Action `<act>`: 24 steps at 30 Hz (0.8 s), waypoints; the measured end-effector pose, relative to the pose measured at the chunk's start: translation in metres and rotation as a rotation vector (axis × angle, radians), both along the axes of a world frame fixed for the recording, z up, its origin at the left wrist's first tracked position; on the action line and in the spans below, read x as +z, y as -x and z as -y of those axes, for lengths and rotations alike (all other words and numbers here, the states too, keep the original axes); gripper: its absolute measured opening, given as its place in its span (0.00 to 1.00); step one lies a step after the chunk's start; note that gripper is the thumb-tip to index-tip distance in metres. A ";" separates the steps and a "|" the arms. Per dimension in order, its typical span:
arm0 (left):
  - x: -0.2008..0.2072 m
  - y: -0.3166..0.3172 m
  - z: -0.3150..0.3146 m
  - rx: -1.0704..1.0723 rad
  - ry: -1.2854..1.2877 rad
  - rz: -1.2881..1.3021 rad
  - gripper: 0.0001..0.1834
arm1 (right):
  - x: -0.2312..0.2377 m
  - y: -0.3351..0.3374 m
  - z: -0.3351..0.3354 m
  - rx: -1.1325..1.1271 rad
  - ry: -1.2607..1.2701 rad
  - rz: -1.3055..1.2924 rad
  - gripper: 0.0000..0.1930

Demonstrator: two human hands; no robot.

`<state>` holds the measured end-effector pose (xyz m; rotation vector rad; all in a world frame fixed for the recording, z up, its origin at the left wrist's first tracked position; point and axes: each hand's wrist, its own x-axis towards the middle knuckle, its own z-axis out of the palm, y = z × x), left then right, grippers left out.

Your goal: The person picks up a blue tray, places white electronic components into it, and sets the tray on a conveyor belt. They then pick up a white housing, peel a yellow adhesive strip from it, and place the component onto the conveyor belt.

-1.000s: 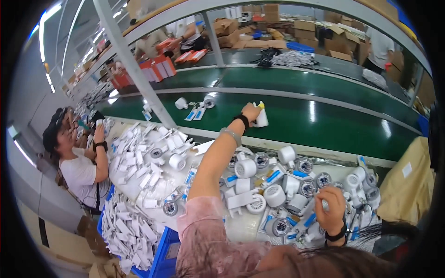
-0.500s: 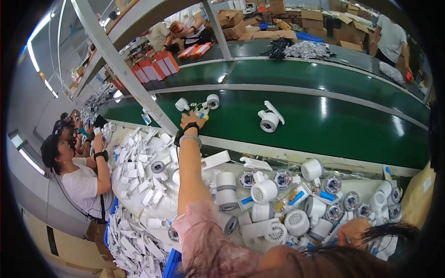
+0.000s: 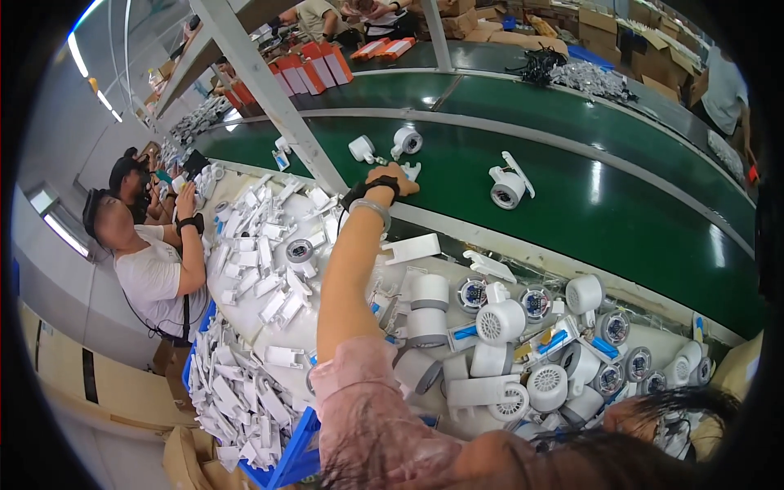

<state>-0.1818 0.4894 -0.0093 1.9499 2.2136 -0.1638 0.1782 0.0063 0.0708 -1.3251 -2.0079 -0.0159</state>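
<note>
My left hand (image 3: 390, 181) reaches out over the green conveyor belt (image 3: 457, 163), its fingers bent around a small white plastic part (image 3: 412, 171) that is partly hidden by them. Just beyond the hand lie a white cylindrical housing (image 3: 361, 148) and another housing with a grey rim (image 3: 407, 142); thin wires show near them. Further right on the belt is a white housing with a long handle piece (image 3: 508, 189). My right hand (image 3: 633, 417) is at the lower right beside a heap of white housings (image 3: 547, 387); dark hair hides most of its fingers.
Loose white plastic shells (image 3: 261, 253) cover the bench on the left, above a blue crate (image 3: 298, 457) full of them. A slanted metal post (image 3: 269, 98) stands at the belt. Co-workers (image 3: 155, 261) sit along the left. Orange-and-white boxes (image 3: 314, 69) line the far belt.
My left hand has moved slightly right and nearer, the small white part moving with it. The view has shifted, so the scene sits further right and higher.
</note>
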 end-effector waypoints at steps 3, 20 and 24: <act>-0.015 -0.011 0.018 -0.141 -0.152 -0.012 0.27 | -0.001 -0.001 0.003 -0.012 0.002 0.031 0.08; 0.064 0.020 0.004 0.115 0.120 1.435 0.22 | -0.027 -0.011 0.016 -0.076 -0.121 0.124 0.11; 0.115 0.011 0.057 -0.024 0.166 1.460 0.25 | -0.020 -0.012 0.021 -0.081 -0.184 0.113 0.12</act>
